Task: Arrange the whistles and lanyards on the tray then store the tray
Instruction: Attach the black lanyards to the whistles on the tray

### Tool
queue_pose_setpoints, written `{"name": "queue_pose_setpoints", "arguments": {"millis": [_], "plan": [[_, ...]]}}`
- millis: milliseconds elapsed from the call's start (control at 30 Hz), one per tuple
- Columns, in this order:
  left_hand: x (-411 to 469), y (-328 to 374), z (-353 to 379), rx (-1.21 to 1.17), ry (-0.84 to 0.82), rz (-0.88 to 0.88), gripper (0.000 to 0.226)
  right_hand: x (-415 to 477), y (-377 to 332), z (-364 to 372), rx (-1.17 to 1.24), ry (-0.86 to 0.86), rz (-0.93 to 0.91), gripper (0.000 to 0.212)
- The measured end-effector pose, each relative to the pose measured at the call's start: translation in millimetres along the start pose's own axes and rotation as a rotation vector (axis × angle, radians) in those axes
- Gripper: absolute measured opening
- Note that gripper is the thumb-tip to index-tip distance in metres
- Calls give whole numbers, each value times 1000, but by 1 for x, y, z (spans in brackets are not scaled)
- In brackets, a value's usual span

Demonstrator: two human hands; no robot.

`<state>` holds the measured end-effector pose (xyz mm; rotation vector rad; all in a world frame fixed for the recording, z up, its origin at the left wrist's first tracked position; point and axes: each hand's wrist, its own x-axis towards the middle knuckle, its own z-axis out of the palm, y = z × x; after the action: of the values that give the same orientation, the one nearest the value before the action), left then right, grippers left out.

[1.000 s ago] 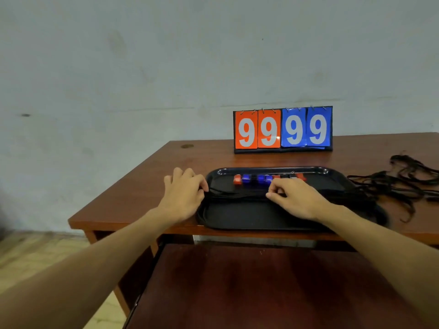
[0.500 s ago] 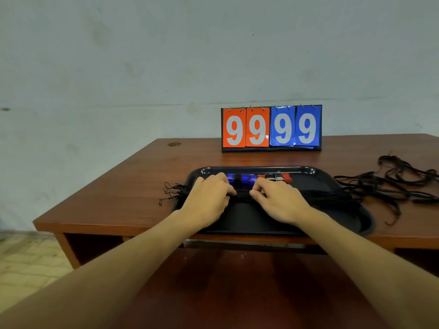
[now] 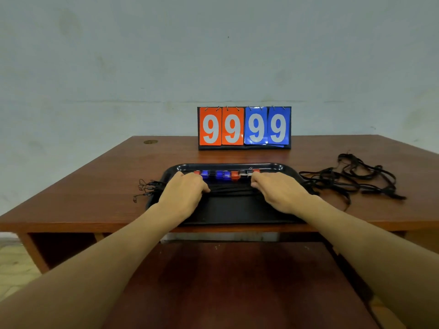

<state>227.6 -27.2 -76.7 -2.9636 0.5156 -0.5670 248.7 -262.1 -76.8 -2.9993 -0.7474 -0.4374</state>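
- Two hands, left hand (image 3: 183, 195) and right hand (image 3: 280, 193), press palm-down on limp black cord lanyards (image 3: 230, 189) laid across the glossy black plastic tray (image 3: 228, 165); grip loose, clasping nothing
- Small blocky red, blue and black plastic whistles (image 3: 223, 175) line its far rim
- Arranging step, seemingly; next, gather the tangled loose lanyards (image 3: 356, 179) lying right on the brown wooden bench (image 3: 95, 186)

We read four white 9s on a flip scoreboard (image 3: 244, 127) standing at the back of the table (image 3: 95, 186): two on orange cards, two on blue.
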Motion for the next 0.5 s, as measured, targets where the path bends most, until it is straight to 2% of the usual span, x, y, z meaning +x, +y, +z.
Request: {"name": "queue_pose_setpoints", "arguments": {"millis": [167,300,400,500], "plan": [[0,4,-2,-4,-9,-12,39,-13,17,-15,-149,62,-71,21],[-1,10,-4,81,5,1,38,-24,34,-19,-196,56,44,17],[-4,10,-7,169,-51,71,28,-39,57,-25,-221,64,162,15],[-4,14,-14,249,-109,107,22,-47,78,-30,-119,152,292,19]]}}
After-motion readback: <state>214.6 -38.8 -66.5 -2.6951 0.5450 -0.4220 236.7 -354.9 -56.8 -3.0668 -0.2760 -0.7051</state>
